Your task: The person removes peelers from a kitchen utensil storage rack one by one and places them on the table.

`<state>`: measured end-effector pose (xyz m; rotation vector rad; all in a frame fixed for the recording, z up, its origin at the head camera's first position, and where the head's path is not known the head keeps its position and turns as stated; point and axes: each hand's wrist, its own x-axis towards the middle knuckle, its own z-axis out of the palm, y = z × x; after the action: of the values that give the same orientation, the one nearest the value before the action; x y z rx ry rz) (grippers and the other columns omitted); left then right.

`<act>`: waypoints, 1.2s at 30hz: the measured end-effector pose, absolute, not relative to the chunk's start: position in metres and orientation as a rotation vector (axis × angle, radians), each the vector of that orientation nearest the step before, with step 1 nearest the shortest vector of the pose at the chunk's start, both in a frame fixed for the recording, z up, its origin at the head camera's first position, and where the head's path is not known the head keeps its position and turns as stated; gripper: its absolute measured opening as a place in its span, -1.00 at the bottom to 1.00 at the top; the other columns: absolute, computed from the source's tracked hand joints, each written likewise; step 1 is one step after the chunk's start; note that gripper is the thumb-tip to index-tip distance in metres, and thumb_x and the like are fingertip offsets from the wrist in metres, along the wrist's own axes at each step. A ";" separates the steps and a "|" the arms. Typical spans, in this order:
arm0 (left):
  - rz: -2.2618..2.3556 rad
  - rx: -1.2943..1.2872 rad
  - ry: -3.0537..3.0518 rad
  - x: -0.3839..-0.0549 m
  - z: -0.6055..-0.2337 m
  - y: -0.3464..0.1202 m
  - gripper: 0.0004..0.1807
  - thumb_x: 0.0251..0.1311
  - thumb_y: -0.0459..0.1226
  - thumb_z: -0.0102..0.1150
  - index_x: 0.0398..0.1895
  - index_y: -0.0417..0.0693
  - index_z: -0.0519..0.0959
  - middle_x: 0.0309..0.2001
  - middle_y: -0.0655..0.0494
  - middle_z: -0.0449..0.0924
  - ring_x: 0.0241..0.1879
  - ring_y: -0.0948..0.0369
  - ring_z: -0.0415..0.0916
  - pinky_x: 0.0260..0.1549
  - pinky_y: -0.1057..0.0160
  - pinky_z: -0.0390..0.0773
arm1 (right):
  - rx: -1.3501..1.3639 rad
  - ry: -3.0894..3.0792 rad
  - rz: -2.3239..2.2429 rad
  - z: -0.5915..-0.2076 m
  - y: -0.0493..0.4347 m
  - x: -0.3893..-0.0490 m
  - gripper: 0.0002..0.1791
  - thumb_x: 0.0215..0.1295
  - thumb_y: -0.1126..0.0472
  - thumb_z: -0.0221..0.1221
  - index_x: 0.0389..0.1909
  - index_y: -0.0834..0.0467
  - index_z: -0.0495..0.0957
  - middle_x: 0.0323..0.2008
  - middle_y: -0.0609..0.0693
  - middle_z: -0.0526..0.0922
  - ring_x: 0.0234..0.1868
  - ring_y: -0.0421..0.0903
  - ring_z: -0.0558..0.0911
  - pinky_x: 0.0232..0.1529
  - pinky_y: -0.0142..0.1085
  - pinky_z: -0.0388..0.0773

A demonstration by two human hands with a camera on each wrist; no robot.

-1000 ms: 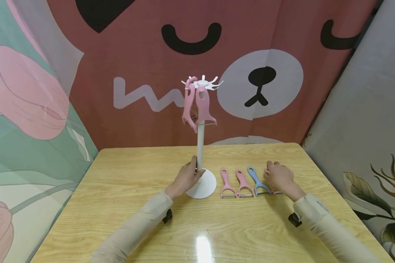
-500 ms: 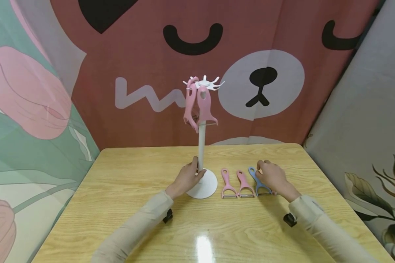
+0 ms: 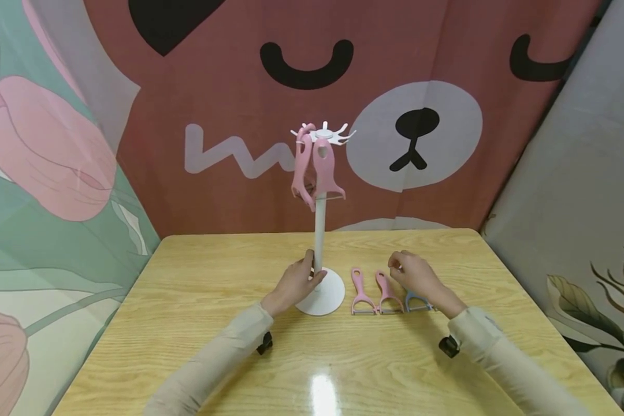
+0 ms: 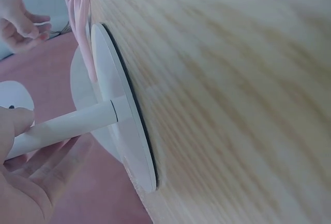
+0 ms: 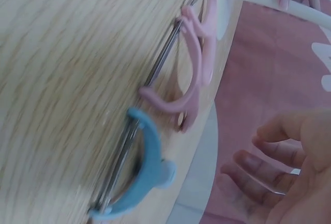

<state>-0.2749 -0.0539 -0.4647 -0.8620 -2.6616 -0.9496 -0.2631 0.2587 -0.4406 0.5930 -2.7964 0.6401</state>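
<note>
Beside pink peelers (image 3: 383,284), loose, empty right hand (image 3: 416,273) overlaps blue peeler (image 5: 151,164); left (image 3: 295,281) grips pole (image 3: 319,231).

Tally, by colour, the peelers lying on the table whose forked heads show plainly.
Pink peelers: 2
Blue peeler: 1
Total: 3
Anything hidden behind the right hand or arm is not counted.

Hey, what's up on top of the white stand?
Pink peelers hang from the hooked crown of the white stand. The front ones partly cover those behind, so their exact number can't be told.
</note>
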 end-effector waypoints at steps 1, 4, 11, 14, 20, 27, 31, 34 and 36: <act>-0.955 -0.864 -2.662 -0.275 -0.465 -0.054 -0.67 0.41 -0.22 0.16 0.01 -0.24 0.33 -0.31 -0.01 0.57 -0.31 0.12 0.66 -0.49 0.35 0.58 | 0.605 -2.794 0.653 -0.440 0.256 -0.264 -0.92 0.28 0.38 0.18 -0.25 0.29 0.60 -0.35 0.05 0.59 -0.37 -0.03 0.60 -0.37 -0.14 0.57; -0.978 -0.860 -2.658 -0.275 -0.466 -0.055 -0.66 0.42 -0.21 0.14 0.05 -0.25 0.33 -0.25 -0.03 0.59 -0.27 0.11 0.67 -0.45 0.32 0.60 | 0.625 -2.802 0.689 -0.438 0.247 -0.265 -0.92 0.30 0.37 0.18 -0.22 0.29 0.58 -0.33 0.05 0.58 -0.32 0.00 0.62 -0.32 -0.12 0.59; -1.015 -0.863 -2.665 -0.275 -0.466 -0.059 -0.60 0.44 -0.18 0.12 0.16 -0.24 0.32 -0.12 -0.07 0.62 -0.22 0.12 0.67 -0.37 0.29 0.63 | 0.631 -2.818 0.735 -0.428 0.227 -0.269 -0.93 0.34 0.36 0.15 -0.20 0.23 0.57 -0.28 0.03 0.57 -0.26 -0.01 0.61 -0.26 -0.13 0.59; -0.994 -0.871 -2.675 -0.275 -0.466 -0.063 -0.58 0.43 -0.18 0.13 0.18 -0.22 0.32 -0.12 -0.04 0.62 -0.22 0.14 0.67 -0.33 0.29 0.63 | 0.685 -2.790 0.734 -0.424 0.219 -0.271 -0.92 0.33 0.38 0.16 -0.20 0.24 0.58 -0.29 0.04 0.57 -0.27 0.00 0.62 -0.27 -0.13 0.59; -0.940 -0.903 -2.675 -0.274 -0.464 -0.069 -0.67 0.38 -0.26 0.19 0.09 -0.16 0.38 -0.15 -0.03 0.61 -0.24 0.15 0.67 -0.31 0.27 0.63 | 0.723 -2.730 0.733 -0.416 0.201 -0.273 -0.86 0.28 0.40 0.18 -0.16 0.29 0.57 -0.30 0.06 0.60 -0.29 0.02 0.64 -0.28 -0.13 0.60; -0.867 -0.945 -2.671 -0.271 -0.458 -0.073 -0.71 0.37 -0.32 0.19 0.07 -0.18 0.40 -0.16 -0.07 0.62 -0.26 0.12 0.67 -0.32 0.24 0.63 | 0.735 -2.648 0.795 -0.413 0.181 -0.279 -0.73 0.25 0.39 0.17 -0.03 0.32 0.53 -0.25 0.08 0.62 -0.29 -0.01 0.66 -0.27 -0.17 0.62; -0.822 -0.963 -2.672 -0.270 -0.457 -0.074 -0.71 0.36 -0.35 0.18 0.09 -0.17 0.41 -0.16 -0.06 0.62 -0.25 0.13 0.67 -0.31 0.24 0.63 | 0.751 -2.623 0.838 -0.412 0.171 -0.279 -0.71 0.24 0.38 0.17 -0.01 0.33 0.53 -0.20 0.11 0.62 -0.28 0.00 0.66 -0.25 -0.18 0.62; -0.797 -0.963 -2.677 -0.271 -0.458 -0.075 -0.71 0.35 -0.37 0.18 0.09 -0.15 0.42 -0.16 -0.05 0.62 -0.25 0.13 0.67 -0.31 0.24 0.63 | 0.758 -2.609 0.854 -0.411 0.164 -0.278 -0.71 0.23 0.38 0.17 -0.02 0.32 0.53 -0.18 0.12 0.62 -0.27 0.00 0.66 -0.25 -0.19 0.62; -0.784 -0.956 -2.681 -0.271 -0.459 -0.076 -0.70 0.34 -0.38 0.19 0.09 -0.14 0.43 -0.17 -0.04 0.62 -0.25 0.13 0.67 -0.31 0.23 0.63 | 0.760 -2.601 0.863 -0.411 0.160 -0.278 -0.71 0.23 0.38 0.18 -0.02 0.31 0.53 -0.18 0.12 0.62 -0.27 -0.01 0.67 -0.24 -0.20 0.62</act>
<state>-0.2709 -0.0761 -0.4593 -0.9559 -2.6811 -0.7836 -0.2779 0.1602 -0.4108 0.7595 -2.6013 0.8632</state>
